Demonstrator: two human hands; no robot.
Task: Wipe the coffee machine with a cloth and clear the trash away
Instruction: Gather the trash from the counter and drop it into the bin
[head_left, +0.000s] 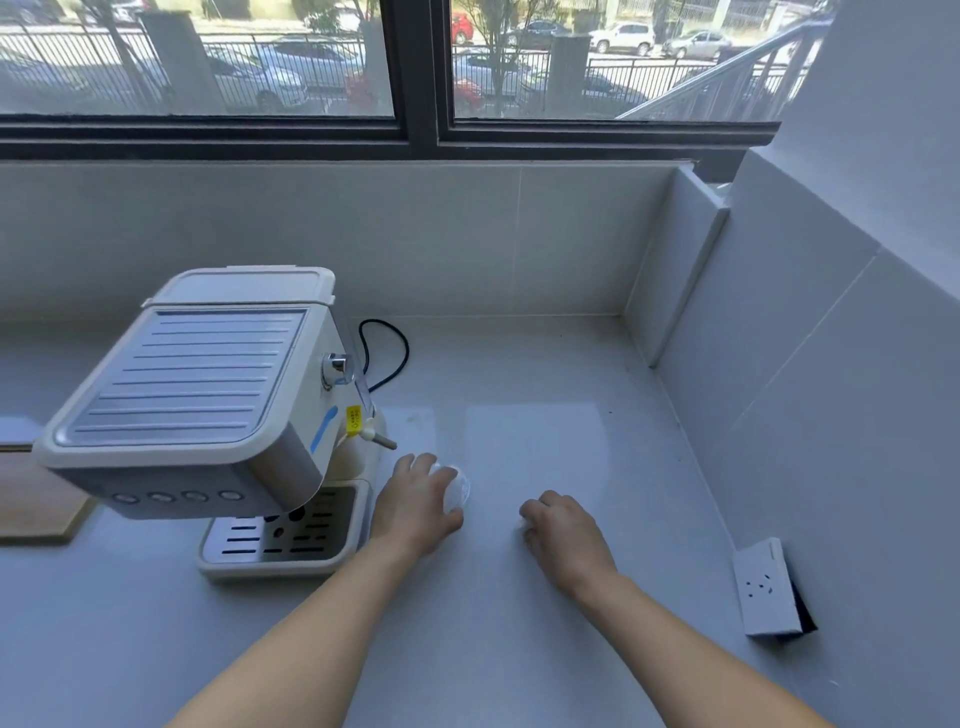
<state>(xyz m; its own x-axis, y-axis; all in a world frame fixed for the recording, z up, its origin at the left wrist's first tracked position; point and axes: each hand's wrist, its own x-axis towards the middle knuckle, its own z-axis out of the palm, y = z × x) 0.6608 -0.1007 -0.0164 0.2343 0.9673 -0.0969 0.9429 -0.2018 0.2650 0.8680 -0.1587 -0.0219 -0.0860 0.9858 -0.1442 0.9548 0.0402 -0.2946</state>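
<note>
A cream coffee machine (192, 395) stands on the pale counter (545, 415) at the left, its steam wand and drip tray facing me. Just right of its base, my left hand (415, 501) is closed over a crumpled white wad (457, 488), paper or cloth, resting on the counter. My right hand (563, 527) lies knuckles-up on the counter further right, fingers curled under; a small white scrap shows at its fingertips, too hidden to identify.
A black power cord (387, 353) loops behind the machine. A white socket box (766, 590) sits on the right wall. A wooden board (36, 499) lies at the far left. Tiled walls enclose the counter at back and right, below a window.
</note>
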